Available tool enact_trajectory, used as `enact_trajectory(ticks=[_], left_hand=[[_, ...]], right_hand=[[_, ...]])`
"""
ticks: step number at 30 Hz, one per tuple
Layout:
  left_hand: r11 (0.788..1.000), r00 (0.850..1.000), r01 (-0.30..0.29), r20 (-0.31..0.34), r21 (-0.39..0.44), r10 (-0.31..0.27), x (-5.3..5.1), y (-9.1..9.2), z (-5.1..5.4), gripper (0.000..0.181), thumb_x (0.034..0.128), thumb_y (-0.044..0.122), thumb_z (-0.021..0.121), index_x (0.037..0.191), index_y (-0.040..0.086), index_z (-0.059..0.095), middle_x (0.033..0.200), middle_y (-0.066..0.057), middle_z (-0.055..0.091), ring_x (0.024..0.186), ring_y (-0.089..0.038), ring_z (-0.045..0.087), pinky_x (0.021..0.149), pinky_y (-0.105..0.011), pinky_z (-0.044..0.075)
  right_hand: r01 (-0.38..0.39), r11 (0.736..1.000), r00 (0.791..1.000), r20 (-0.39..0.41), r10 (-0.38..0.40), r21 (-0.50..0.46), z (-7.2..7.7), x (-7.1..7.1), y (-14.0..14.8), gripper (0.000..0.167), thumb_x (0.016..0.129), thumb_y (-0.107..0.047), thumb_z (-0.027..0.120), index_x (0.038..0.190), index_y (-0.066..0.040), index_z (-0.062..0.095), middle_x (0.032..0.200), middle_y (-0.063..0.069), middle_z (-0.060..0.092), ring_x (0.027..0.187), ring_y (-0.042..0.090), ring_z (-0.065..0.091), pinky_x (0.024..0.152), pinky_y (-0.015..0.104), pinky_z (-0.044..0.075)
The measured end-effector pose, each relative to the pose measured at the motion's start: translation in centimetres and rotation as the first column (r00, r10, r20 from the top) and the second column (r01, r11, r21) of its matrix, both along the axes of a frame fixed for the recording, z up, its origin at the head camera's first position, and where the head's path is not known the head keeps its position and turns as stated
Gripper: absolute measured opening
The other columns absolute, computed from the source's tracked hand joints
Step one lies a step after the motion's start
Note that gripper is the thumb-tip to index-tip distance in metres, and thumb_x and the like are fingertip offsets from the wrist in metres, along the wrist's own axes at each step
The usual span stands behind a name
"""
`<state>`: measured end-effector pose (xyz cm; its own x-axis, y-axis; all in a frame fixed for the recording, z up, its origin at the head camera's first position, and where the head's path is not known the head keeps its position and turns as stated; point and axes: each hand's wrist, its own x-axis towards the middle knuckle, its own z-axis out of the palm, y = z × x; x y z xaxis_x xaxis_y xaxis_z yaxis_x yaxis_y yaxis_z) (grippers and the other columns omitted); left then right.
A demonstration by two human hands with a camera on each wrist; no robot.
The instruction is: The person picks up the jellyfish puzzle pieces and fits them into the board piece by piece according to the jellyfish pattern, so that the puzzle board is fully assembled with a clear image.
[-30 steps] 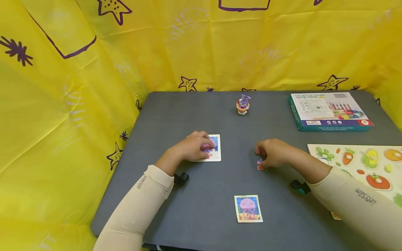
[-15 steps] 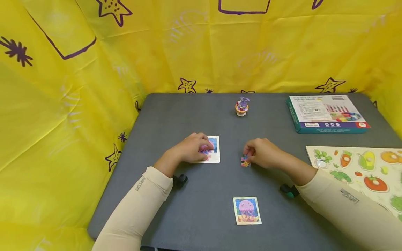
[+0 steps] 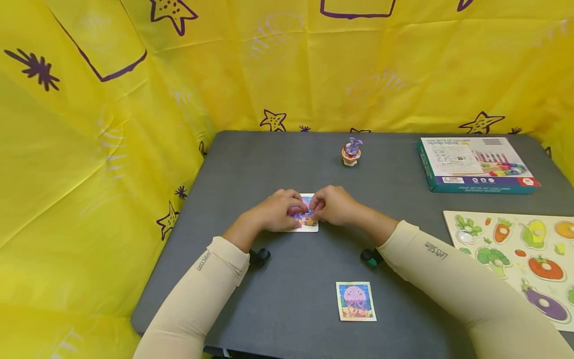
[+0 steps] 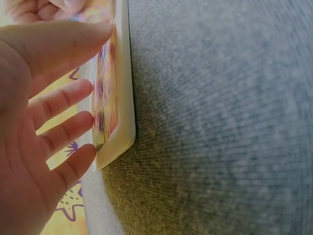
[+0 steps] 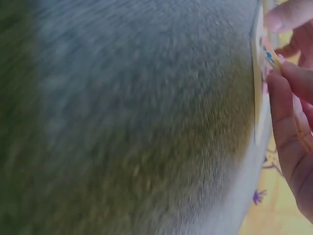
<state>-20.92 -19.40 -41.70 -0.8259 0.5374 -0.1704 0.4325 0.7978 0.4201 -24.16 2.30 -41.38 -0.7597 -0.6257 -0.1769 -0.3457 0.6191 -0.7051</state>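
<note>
A small white-bordered jigsaw puzzle (image 3: 316,229) with a pink jellyfish picture lies flat on the grey table, partly covered by both hands. My left hand (image 3: 274,211) rests on its left part; in the left wrist view the fingers are spread, tips touching the picture, with the thumb near the border (image 4: 128,107). Over the right part, my right hand (image 3: 335,205) pinches a small puzzle piece (image 5: 275,61) between thumb and finger, tilted above the board in the right wrist view. Closer to me lies a jellyfish picture card (image 3: 356,301).
A purple rabbit figure (image 3: 352,152) stands toward the back. At the back right lies a boxed toy set (image 3: 477,164). The vegetable peg board (image 3: 511,239) lies on the right, partly behind my right sleeve. Yellow cloth (image 3: 287,75) hangs around the table.
My right hand has moved left with the puzzle piece, from beside the vegetable board to the puzzle's right side. My left hand has stayed on the puzzle.
</note>
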Motion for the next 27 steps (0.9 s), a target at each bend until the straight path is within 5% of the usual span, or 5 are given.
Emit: enact_trajectory(ticks=[5,12,27], left_hand=[[1.000,1.000,0.009,-0.005,0.009,-0.009,-0.1,0.1,-0.1,0.038,0.0862,0.030,0.078,0.123,0.019,0.073,0.132,0.000,0.059,0.123,-0.026,0.050,0.103,-0.040,0.043],[0.998,0.999,-0.050,-0.009,-0.032,0.049,-0.1,0.6,-0.2,0.037,0.0868,0.035,0.079,0.120,0.021,0.072,0.128,0.001,0.060,0.119,-0.024,0.051,0.100,-0.041,0.044],[0.996,0.997,-0.078,0.000,-0.052,0.078,-0.2,1.0,-0.2,0.037,0.0845,0.033,0.082,0.117,0.017,0.070,0.125,0.001,0.060,0.119,-0.023,0.051,0.102,-0.044,0.043]], right_hand=[[-0.034,0.997,0.998,-0.046,0.037,0.067,-0.1,0.2,-1.0,0.009,0.082,-0.012,0.083,0.088,-0.011,0.076,0.075,-0.004,0.071,0.070,0.009,0.061,0.064,0.025,0.048],[-0.044,0.989,0.987,-0.147,0.065,0.141,0.2,-0.2,-1.7,0.003,0.083,-0.016,0.083,0.083,-0.013,0.081,0.073,-0.006,0.071,0.076,0.015,0.060,0.069,0.030,0.047],[0.026,0.967,0.986,-0.167,0.017,0.252,-0.2,-1.1,-2.4,0.016,0.082,-0.020,0.079,0.068,-0.018,0.074,0.071,-0.004,0.068,0.075,0.020,0.061,0.065,0.033,0.047]])
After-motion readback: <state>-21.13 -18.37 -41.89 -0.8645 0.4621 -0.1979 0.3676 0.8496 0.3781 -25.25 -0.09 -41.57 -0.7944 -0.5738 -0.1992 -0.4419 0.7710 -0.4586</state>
